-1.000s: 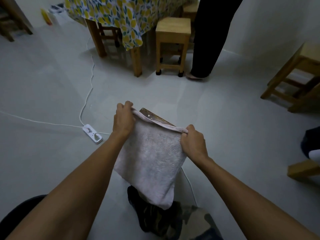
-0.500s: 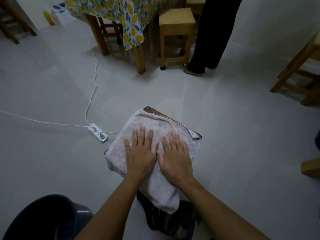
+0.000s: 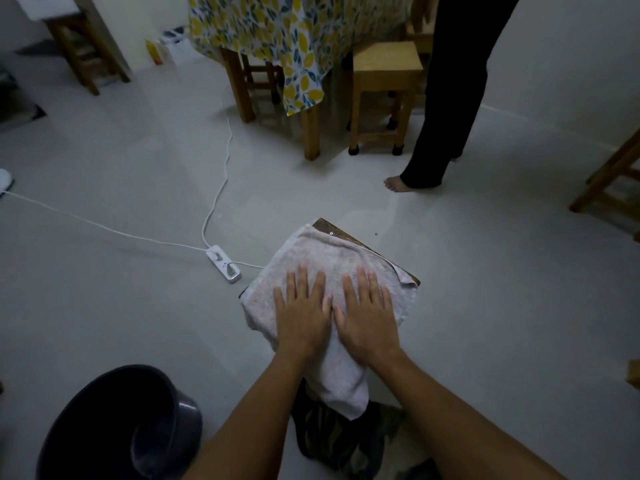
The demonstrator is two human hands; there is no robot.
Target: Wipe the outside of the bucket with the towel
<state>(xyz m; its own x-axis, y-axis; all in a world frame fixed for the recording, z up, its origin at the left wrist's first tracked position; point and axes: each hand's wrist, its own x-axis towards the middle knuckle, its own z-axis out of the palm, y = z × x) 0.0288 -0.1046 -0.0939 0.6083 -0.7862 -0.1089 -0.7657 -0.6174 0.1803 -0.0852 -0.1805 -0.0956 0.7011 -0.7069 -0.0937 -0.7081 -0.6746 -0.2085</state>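
Observation:
A pale pink towel (image 3: 322,261) lies spread over a low brown wooden stool (image 3: 349,235) in front of me, its near corner hanging down over my camouflage trouser leg. My left hand (image 3: 303,310) and my right hand (image 3: 367,311) rest flat on the towel side by side, fingers spread and palms down. A dark grey bucket (image 3: 114,427) stands upright on the floor at the lower left, apart from both hands, its opening facing up.
A white power strip (image 3: 224,264) with white cables lies on the floor left of the stool. A table with a lemon-print cloth (image 3: 277,39), wooden stools (image 3: 384,84) and a standing person in black trousers (image 3: 446,98) are beyond. More wooden furniture stands at the right edge.
One second ago both hands held the towel up by its top edge; they laid it over the stool and now press flat on it. The view has tilted so the bucket shows.

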